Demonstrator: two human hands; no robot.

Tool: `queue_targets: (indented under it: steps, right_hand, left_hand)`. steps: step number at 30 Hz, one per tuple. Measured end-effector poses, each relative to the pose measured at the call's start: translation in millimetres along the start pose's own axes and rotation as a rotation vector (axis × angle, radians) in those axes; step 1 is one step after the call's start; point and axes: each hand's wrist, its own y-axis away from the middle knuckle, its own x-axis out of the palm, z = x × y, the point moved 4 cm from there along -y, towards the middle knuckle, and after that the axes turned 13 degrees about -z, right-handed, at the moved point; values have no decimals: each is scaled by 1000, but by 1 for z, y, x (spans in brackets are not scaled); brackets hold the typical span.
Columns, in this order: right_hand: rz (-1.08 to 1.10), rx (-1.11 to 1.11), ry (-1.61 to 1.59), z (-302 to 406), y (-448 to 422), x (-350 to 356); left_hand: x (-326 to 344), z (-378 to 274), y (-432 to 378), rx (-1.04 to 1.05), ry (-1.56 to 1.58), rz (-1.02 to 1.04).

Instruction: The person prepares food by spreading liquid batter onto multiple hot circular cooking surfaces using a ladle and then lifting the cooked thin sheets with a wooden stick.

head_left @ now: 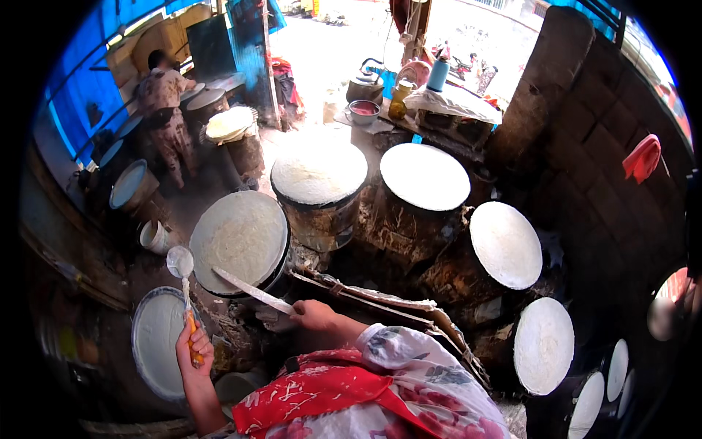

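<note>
My left hand (pixel 194 348) grips the orange handle of a ladle (pixel 180 262), its batter-coated bowl pointing up. Below it stands a wide basin of white batter (pixel 159 343). In my right hand (pixel 313 315) is a long flat spreading blade (pixel 252 290), coated in white. Its tip lies over the near left edge of a round griddle on a drum stove, covered by a sheet of pale batter (pixel 238 241). More batter-covered round griddles (pixel 320 167) curve away to the right, among them one at the back (pixel 425 176) and one at the right (pixel 505 245).
A low barrier of boards (pixel 373 299) runs between me and the stoves. A white bucket (pixel 156 237) stands left of the nearest griddle. Flatbreads (pixel 229 123) are stacked farther back, near another person (pixel 164 110). A table at the back holds a kettle (pixel 364 88), a bowl and bottles.
</note>
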Motion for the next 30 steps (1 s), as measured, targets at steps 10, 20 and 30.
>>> queue_targets:
  steps: [10, 20, 30]
  right_hand:
    - [-180, -60, -173, -35, 20, -3]
    - [-274, 46, -217, -78, 99, -57]
    - [-160, -14, 167, -97, 108, -113]
  left_hand:
    - [10, 9, 9, -36, 48, -21]
    - [4, 20, 43, 93, 23, -167]
    - [-27, 41, 63, 94, 91, -246]
